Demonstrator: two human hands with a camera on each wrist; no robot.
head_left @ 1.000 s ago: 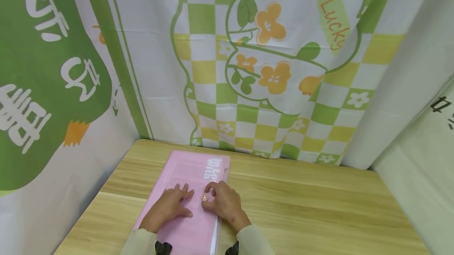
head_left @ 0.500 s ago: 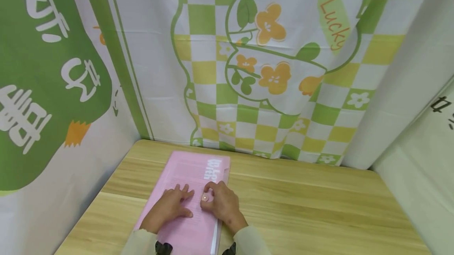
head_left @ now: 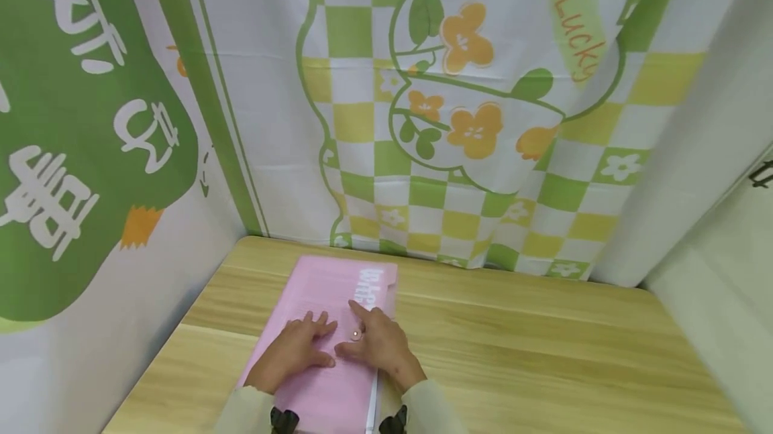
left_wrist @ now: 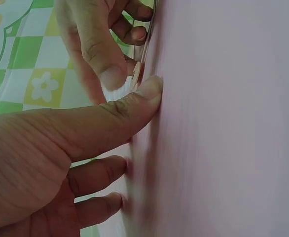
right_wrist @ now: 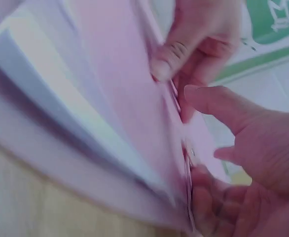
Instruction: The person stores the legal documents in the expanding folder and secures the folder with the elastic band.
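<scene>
A pink plastic document folder [head_left: 320, 280] with white lettering lies on the table. Spread fingers of my left hand [head_left: 294, 348] rest on its cover, and the thumb touches the surface in the left wrist view. My right hand [head_left: 385, 347] is by the folder's right side, thumb and index finger apart on either side of a round snap button [head_left: 355, 334]. That button [right_wrist: 193, 154] sits on a flap edge in the right wrist view, near the right hand's lower fingers. White sheets [right_wrist: 60, 89] show at the folder's open side. Part of the flap is hidden under the right hand.
The wooden table [head_left: 543, 347] extends to the right of the folder. A green and white checked curtain [head_left: 423, 206] hangs along its back edge. Another printed cloth [head_left: 90, 152] hangs at the left.
The right thumb and index finger have spread apart from their pinch at the snap button. The left hand stays on the folder. The head view has shifted slightly.
</scene>
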